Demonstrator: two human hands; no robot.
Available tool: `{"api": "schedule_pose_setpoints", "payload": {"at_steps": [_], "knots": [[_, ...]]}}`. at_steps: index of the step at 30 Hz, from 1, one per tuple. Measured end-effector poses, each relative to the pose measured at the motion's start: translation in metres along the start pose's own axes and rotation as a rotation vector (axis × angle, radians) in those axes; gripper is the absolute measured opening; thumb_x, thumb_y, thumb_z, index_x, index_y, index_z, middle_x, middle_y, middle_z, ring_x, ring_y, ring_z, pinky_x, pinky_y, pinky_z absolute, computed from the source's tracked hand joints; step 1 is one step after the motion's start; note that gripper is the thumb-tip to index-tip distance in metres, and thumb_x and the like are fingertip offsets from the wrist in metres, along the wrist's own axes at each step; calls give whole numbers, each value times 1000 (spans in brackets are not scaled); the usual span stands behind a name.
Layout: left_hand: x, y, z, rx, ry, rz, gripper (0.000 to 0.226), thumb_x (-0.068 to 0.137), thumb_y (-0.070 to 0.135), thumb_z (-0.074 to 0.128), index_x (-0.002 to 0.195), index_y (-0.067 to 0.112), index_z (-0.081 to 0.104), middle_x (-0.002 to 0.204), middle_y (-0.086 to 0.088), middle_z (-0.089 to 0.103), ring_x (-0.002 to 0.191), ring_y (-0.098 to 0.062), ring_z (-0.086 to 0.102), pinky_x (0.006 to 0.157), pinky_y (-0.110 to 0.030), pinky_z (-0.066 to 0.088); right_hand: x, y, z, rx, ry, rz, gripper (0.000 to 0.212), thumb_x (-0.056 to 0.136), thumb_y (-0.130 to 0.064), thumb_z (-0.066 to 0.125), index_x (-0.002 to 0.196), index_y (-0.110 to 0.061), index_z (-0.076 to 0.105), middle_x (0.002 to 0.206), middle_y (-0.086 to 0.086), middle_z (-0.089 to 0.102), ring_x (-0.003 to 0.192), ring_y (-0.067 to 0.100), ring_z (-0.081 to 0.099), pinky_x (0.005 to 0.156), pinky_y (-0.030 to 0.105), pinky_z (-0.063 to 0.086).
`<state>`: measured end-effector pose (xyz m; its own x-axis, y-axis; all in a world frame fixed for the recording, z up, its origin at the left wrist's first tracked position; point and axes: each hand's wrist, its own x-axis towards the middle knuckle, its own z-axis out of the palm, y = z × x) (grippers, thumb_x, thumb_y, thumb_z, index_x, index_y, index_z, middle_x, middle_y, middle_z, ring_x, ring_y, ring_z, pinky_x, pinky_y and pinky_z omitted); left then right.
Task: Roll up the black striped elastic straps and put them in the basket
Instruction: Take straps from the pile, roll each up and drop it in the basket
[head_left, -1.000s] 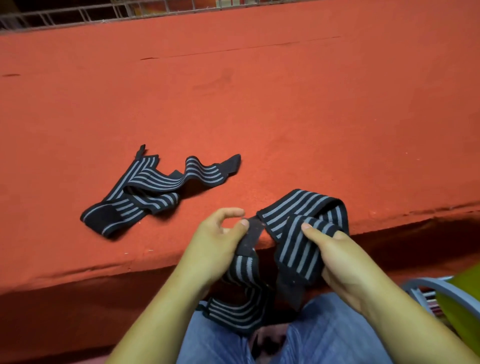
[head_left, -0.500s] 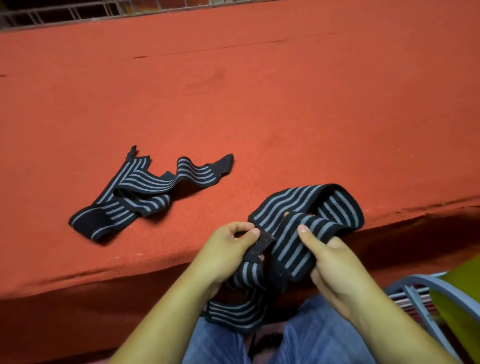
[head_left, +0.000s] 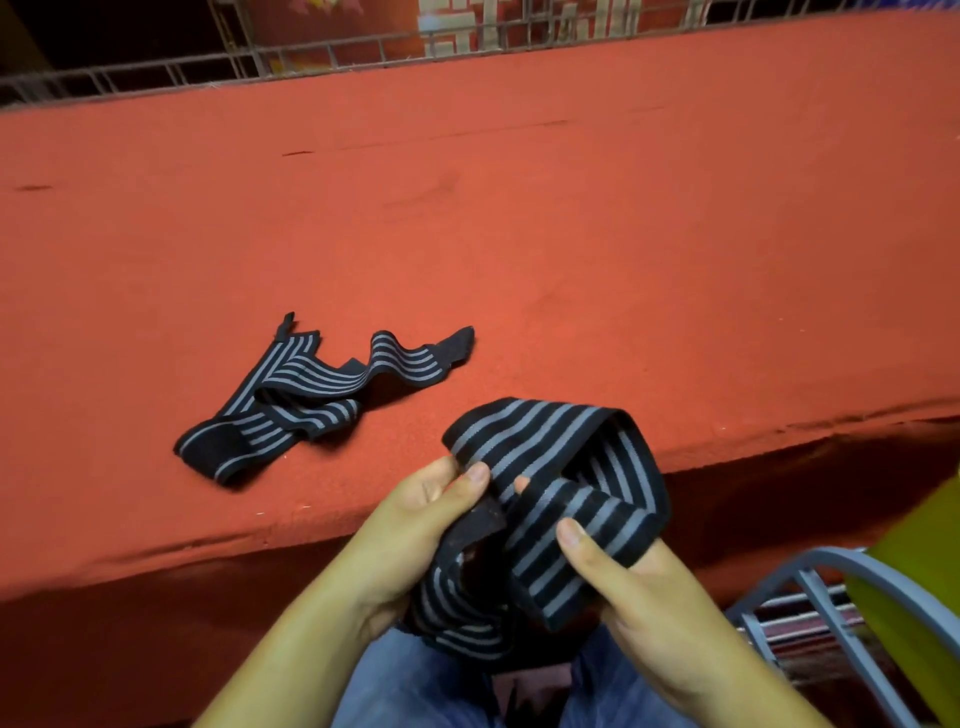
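Black-and-grey elastic, one strap loose on the red mat, one in both hands.

Soft woven elastic, it looked light, limp and springy: likely to uncoil unless kept under tension, and best taken by a plain black end tab. Going left to right, the loose strap (head_left: 311, 400) lay crumpled on the red mat (head_left: 571, 249), its long axis running from near-left to far-right, one black tab at the near-left end and the other pointing far-right. The left hand (head_left: 410, 540) was closed, thumb and forefinger pinching the black end of the held strap (head_left: 566, 499) near the mat's near edge. That strap looped away and back, its tail hanging toward the lap. The right hand (head_left: 644, 613) gripped the striped band, thumb on top. A grey basket (head_left: 810, 566) stood at near right, contents unclear.
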<state>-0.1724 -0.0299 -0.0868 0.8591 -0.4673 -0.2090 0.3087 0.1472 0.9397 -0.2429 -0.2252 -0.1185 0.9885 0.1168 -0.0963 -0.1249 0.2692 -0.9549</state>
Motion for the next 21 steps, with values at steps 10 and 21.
{"api": "schedule_pose_setpoints", "payload": {"at_steps": [10,21], "knots": [[-50,30,-8,440,222,221,22,101,21,62,123,22,67,72,-16,72,59,-22,60,52,-26,45,-21,44,-19,-771,74,94,12,99,-21,72,97,-31,77,98,-21,79,96,-7,71,94,35,58],[-122,70,21,858,-87,265,18,101,21,65,119,21,67,84,5,79,71,-6,72,67,-25,57,-63,-23,19,-545,167,-301,85,89,-39,79,156,-60,30,165,-31,29,152,-9,27,122,33,32]]}}
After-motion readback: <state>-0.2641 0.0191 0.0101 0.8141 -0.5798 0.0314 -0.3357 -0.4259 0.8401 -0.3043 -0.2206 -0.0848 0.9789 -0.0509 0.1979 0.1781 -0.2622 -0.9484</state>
